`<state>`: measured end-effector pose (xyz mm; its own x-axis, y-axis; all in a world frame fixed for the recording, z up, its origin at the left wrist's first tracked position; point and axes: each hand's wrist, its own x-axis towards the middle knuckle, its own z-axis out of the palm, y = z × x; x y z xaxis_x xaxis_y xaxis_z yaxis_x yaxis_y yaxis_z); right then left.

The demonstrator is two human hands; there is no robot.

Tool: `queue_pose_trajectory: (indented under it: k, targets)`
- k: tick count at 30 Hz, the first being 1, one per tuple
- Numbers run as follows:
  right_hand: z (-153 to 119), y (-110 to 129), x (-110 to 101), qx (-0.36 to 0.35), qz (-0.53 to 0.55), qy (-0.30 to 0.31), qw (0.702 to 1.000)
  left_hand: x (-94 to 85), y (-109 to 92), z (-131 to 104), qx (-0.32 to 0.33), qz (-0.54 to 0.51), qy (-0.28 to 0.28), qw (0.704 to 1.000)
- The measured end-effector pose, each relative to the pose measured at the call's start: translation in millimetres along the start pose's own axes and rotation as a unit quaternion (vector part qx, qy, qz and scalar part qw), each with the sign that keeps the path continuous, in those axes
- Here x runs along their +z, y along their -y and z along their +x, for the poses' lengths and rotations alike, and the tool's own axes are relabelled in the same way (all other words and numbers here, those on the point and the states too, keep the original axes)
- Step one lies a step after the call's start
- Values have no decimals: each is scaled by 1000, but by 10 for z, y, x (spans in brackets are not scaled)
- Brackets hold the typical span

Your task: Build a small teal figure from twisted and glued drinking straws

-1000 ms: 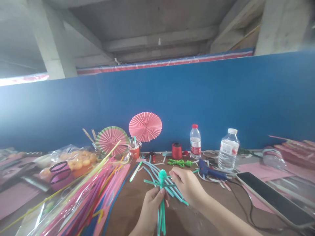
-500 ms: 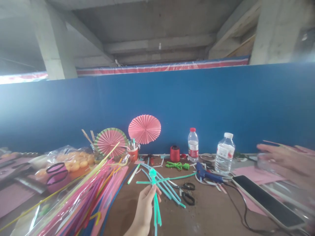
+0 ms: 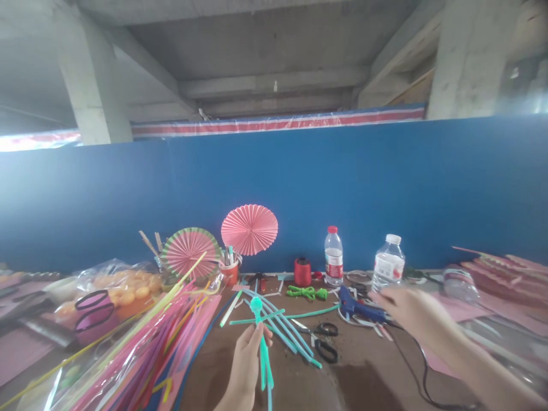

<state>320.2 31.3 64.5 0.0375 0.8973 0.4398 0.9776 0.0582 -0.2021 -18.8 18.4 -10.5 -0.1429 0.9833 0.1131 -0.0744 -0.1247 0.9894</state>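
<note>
The person's left hand (image 3: 244, 354) holds one turquoise pipe-cleaner figure (image 3: 256, 305) just above the surface (image 3: 308, 391), fingers pinched around it below its rounded top. The right hand (image 3: 402, 305), blurred, is near the one blue glue gun (image 3: 362, 309); whether its fingers are open or closed cannot be told. The coiled top and crosspiece look formed, while the lower strands hang loose and seem left to shape. Beyond lie several loose pipe cleaners (image 3: 279, 326), too overlapped to count. Also counted: one pair of scissors (image 3: 318, 342), one red thread spool (image 3: 302, 273), one bright-green pipe-cleaner piece (image 3: 306, 293), two pleated paper fans (image 3: 249, 229), and three plastic bottles (image 3: 334, 260), one lying down.
</note>
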Motion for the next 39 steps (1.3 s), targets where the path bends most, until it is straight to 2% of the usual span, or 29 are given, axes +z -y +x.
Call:
queue_pose_trajectory:
  k: [1,3,7,10,14,18,20,22,25,28,30,34,39]
  targets:
    - [18,174,104,-30,11,62,998,6,-15,0,13,6,6,1000]
    - [33,516,329,-96,46,131,986,16,-49,-4,39,17,12,999]
    - [-45,1101,784,-137,58,183,972,10,-85,-12,63,1,-17,998]
    - [-161,1429,1011,-151,68,181,970,-5,-84,-7,54,-16,-30,998]
    - [-306,1758,1094,-184,82,172,964,5,-84,-5,16,-52,-46,997]
    - [-348,1903,1039,-274,121,194,934,2,-110,-11,-70,-103,-90,988]
    - [-276,1817,996,-267,119,193,936,-10,-123,-4,-78,-124,-90,985]
    - [-138,1589,948,-192,77,174,963,-13,-128,13,-93,-149,-75,982]
    - [99,1043,880,-107,30,142,984,20,-124,40,-118,-185,-83,972]
    - [244,480,865,-10,-31,114,993,75,-134,38,-97,-194,-104,971]
    - [279,209,906,23,-46,119,992,101,-154,20,-82,-189,-98,974]
    - [291,-43,1065,37,-17,156,987,109,-167,-6,-84,-168,-89,978]
    - [284,-134,1174,60,45,134,988,106,-123,5,-83,-162,-83,980]
